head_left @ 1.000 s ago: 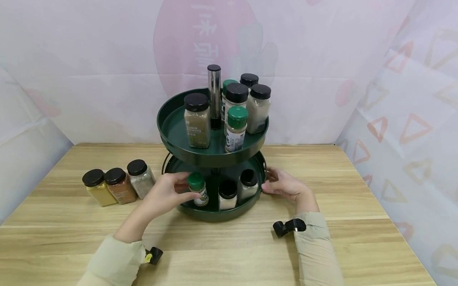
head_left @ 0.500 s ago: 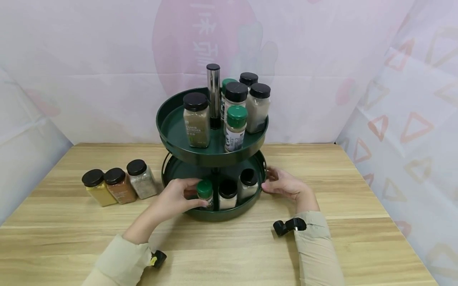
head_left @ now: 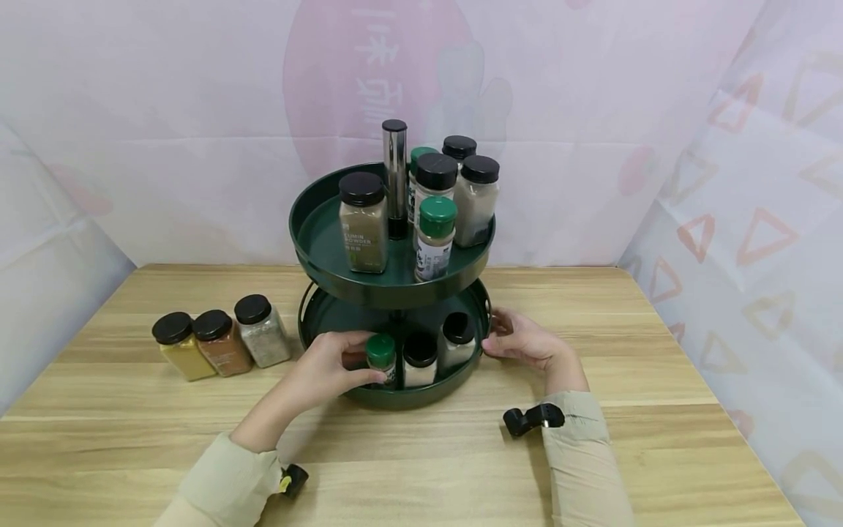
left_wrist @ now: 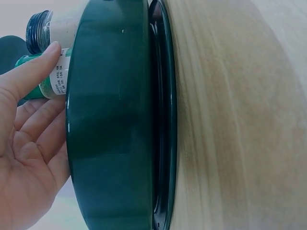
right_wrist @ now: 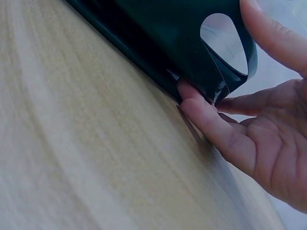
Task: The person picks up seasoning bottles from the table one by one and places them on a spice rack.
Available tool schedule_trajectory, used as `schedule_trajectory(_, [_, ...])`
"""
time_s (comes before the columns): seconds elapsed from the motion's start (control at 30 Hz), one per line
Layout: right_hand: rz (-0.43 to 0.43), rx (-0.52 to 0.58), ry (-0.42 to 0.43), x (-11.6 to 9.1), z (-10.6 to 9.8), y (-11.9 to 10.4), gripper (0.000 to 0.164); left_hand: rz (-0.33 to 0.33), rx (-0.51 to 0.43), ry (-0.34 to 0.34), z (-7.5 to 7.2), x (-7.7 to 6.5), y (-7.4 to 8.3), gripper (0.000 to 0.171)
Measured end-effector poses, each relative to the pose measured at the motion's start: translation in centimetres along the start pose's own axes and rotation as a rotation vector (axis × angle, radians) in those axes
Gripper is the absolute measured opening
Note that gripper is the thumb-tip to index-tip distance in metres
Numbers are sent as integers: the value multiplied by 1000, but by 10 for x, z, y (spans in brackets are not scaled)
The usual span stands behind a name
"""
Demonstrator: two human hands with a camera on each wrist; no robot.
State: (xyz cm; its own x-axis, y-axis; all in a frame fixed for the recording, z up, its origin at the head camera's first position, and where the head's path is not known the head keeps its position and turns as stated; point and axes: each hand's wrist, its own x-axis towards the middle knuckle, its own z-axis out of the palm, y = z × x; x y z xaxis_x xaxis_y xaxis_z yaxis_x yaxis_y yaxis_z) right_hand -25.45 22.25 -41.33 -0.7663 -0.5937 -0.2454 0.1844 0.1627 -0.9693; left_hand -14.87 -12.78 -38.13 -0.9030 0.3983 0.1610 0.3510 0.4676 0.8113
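My left hand (head_left: 324, 372) pinches a small green-capped spice jar (head_left: 380, 351) between thumb and fingers. The jar is upright inside the lower tray of a dark green two-tier spice rack (head_left: 395, 295), beside a black-capped jar (head_left: 420, 360). Another black-capped jar (head_left: 457, 341) stands farther right in that tray. In the left wrist view, the green-capped jar (left_wrist: 56, 79) shows its white label above the tray wall (left_wrist: 110, 120). My right hand (head_left: 527, 342) holds the lower tray's right side; the right wrist view has its thumb and fingers around the wall (right_wrist: 163, 38) near the oval handle hole.
On the upper tier stand a cumin powder jar (head_left: 364, 227), a green-capped jar (head_left: 435, 241) and several others around a metal post (head_left: 395, 176). Left of the rack, yellow (head_left: 187, 355), reddish-brown (head_left: 225, 351) and grey (head_left: 265, 338) spice jars sit on the wooden table (head_left: 421, 468).
My left hand has moved the green-capped jar to the right and slightly down in the lower tray, close to the black-capped jar. My right hand stays at the tray's side.
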Motion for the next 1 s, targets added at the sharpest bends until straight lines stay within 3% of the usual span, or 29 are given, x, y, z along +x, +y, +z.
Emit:
schedule_trajectory(0.67, [5, 20, 9, -1, 1, 0, 96, 68, 129, -32, -2, -3, -1, 42])
schedule_trajectory(0.83, [1, 18, 7, -1, 2, 0, 96, 73, 115, -17, -10, -7, -3, 49])
schedule_trajectory(1.0, [6, 7, 4, -1, 1, -2, 95, 62, 86, 9, -24, -20, -8, 51])
